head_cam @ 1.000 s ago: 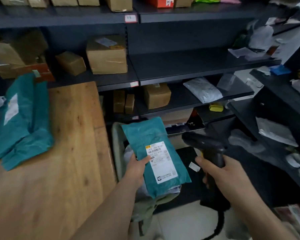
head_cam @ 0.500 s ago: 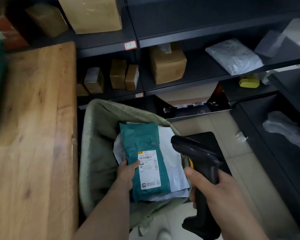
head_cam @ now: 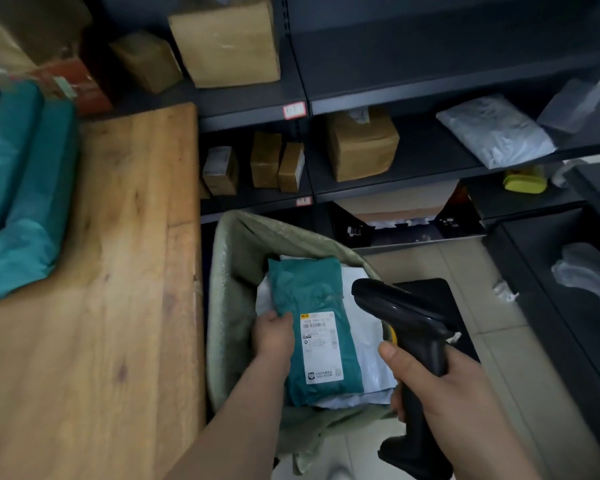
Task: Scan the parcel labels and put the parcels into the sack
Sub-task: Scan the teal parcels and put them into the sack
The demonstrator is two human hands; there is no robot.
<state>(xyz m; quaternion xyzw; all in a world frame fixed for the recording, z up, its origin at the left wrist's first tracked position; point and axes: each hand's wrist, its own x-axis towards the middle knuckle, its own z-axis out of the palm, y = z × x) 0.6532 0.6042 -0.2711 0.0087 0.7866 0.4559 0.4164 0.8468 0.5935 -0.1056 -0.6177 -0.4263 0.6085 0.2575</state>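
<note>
Over the sack (head_cam: 229, 271), left fingers (head_cam: 279, 319) around the teal parcel (head_cam: 309, 289)

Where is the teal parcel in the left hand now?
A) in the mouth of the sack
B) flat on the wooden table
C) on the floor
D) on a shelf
A: the left hand holds the teal parcel inside the rim of the sack.
</note>
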